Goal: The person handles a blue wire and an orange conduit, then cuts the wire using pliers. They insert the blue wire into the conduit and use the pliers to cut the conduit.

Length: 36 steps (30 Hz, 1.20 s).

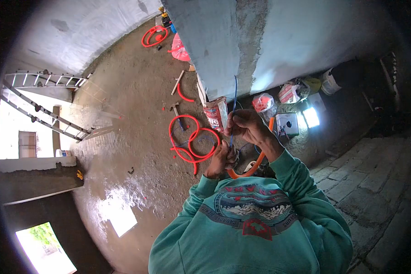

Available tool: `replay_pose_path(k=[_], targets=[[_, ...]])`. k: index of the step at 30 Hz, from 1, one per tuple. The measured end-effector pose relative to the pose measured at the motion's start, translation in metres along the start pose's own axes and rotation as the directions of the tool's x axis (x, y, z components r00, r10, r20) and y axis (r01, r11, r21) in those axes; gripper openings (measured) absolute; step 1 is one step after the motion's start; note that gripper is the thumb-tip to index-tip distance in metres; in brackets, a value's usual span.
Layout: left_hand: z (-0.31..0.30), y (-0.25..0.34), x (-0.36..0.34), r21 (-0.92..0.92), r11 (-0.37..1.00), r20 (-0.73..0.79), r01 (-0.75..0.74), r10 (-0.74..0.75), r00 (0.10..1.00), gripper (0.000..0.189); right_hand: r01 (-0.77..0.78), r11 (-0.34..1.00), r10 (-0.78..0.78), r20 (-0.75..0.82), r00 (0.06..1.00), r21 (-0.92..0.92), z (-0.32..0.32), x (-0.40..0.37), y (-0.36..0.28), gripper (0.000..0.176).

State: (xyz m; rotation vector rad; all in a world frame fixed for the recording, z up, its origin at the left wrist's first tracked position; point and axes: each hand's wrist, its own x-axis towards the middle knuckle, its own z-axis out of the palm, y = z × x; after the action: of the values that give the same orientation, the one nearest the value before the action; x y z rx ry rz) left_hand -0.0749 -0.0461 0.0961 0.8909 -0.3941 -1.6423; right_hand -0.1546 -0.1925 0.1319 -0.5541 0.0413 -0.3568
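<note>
A thin blue wire (234, 93) runs upward from between my hands, its free end in front of the grey wall. My right hand (250, 127) pinches it between thumb and fingers. Just below, my left hand (222, 159) is closed around the lower part of the wire. A curved orange tube (255, 165) passes under my hands, one end beside my left hand and the other by my right wrist. More blue wire shows faintly beside the tube.
Red tubing coils (172, 132) lie on the floor with a hammer (176, 109). A printed sack (214, 114) leans at the wall corner. Bags (288, 93), a white box (287, 124) and a bucket (329, 82) stand right. A ladder (45, 114) is at left.
</note>
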Motion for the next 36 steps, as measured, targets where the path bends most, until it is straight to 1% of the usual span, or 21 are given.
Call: replay_pose_path(k=[2,6,8,12,14,15,17,19,20,21,23,24,25,26,27,28,29,31,32,34,36], targets=[[-0.005,-0.003,0.004,-0.024,1.0,0.084,0.012,-0.01,0.996,0.049,-0.048,0.973,-0.004,-0.223,0.975,-0.227,0.015,0.001,-0.008,0.018],[0.009,-0.006,0.008,0.05,0.999,-0.071,-0.014,0.017,0.997,0.049,-0.056,0.952,-0.026,-0.261,0.965,-0.302,0.013,0.005,-0.008,0.019],[0.012,-0.008,0.008,0.095,0.996,-0.174,-0.001,0.017,0.985,0.046,-0.119,0.884,-0.022,-0.293,0.956,-0.453,0.007,0.006,-0.012,0.022],[0.015,-0.002,0.012,0.022,0.999,-0.059,0.029,-0.028,0.998,0.044,-0.012,0.83,-0.155,-0.252,0.955,-0.557,0.004,0.011,-0.005,0.029],[0.03,0.021,0.013,-0.282,0.936,-0.434,-0.209,0.07,0.898,0.044,-0.081,0.818,-0.069,-0.238,0.969,-0.57,-0.015,-0.001,0.018,0.031],[0.021,0.029,0.015,-0.293,0.926,-0.42,-0.239,0.1,0.902,0.044,-0.142,0.797,0.018,-0.212,0.977,-0.587,-0.029,-0.009,0.035,0.032],[-0.004,0.047,0.019,-0.305,0.909,-0.417,-0.283,0.14,0.898,0.044,0.046,0.514,0.049,0.083,0.995,-0.857,-0.039,-0.027,0.054,0.03],[-0.022,0.057,0.024,-0.258,0.858,-0.52,-0.445,0.265,0.812,0.045,-0.078,0.242,0.102,-0.055,0.993,-0.967,-0.039,-0.042,0.064,0.031],[-0.024,0.057,0.025,-0.255,0.857,-0.526,-0.448,0.266,0.808,0.045,-0.048,0.159,0.168,-0.021,0.986,-0.986,-0.042,-0.036,0.06,0.032],[-0.025,0.057,0.027,-0.253,0.839,-0.551,-0.482,0.284,0.784,0.045,-0.048,0.164,0.167,-0.02,0.986,-0.985,-0.044,-0.035,0.06,0.032],[-0.033,0.053,0.027,-0.244,0.83,-0.571,-0.501,0.294,0.766,0.045,0.211,0.015,-0.035,0.21,0.977,-0.977,-0.025,-0.029,0.056,0.028],[-0.044,0.048,0.027,-0.295,0.802,-0.461,-0.52,0.357,0.812,0.044,0.255,-0.041,-0.026,0.257,0.966,-0.966,-0.022,-0.028,0.059,0.034],[-0.045,0.05,0.025,-0.349,0.773,-0.346,-0.53,0.419,0.839,0.044,0.253,-0.038,-0.037,0.254,0.966,-0.967,-0.024,-0.029,0.063,0.034],[-0.043,0.05,0.026,-0.344,0.778,-0.343,-0.525,0.417,0.842,0.044,0.167,-0.101,0.016,0.166,0.986,-0.981,-0.029,-0.031,0.07,0.035],[-0.038,0.047,0.027,-0.294,0.776,-0.486,-0.558,0.381,0.786,0.044,0.084,-0.167,0.066,0.074,0.995,-0.982,-0.033,-0.032,0.074,0.036],[-0.028,0.045,0.027,-0.239,0.774,-0.62,-0.586,0.343,0.706,0.044,0.087,-0.165,0.066,0.077,0.995,-0.982,-0.035,-0.032,0.076,0.036],[-0.017,0.044,0.025,-0.236,0.772,-0.625,-0.59,0.344,0.701,0.044,0.076,-0.145,0.012,0.075,0.997,-0.987,-0.035,-0.033,0.077,0.036],[0.002,0.04,0.022,-0.333,0.742,-0.506,-0.582,0.38,0.775,0.043,0.077,-0.124,-0.034,0.082,0.996,-0.989,-0.03,-0.031,0.076,0.035],[-0.012,0.026,0.025,-0.437,0.712,-0.318,-0.549,0.449,0.835,0.043,0.11,-0.14,-0.106,0.125,0.986,-0.984,-0.021,-0.03,0.072,0.034],[-0.026,0.011,0.025,-0.447,0.703,-0.323,-0.553,0.45,0.833,0.043,0.143,-0.153,-0.177,0.169,0.969,-0.978,-0.02,-0.031,0.073,0.033],[-0.024,0.007,0.021,-0.384,0.727,-0.422,-0.57,0.411,0.808,0.04,0.08,-0.164,0.01,0.08,0.997,-0.983,-0.031,-0.036,0.08,0.032]])
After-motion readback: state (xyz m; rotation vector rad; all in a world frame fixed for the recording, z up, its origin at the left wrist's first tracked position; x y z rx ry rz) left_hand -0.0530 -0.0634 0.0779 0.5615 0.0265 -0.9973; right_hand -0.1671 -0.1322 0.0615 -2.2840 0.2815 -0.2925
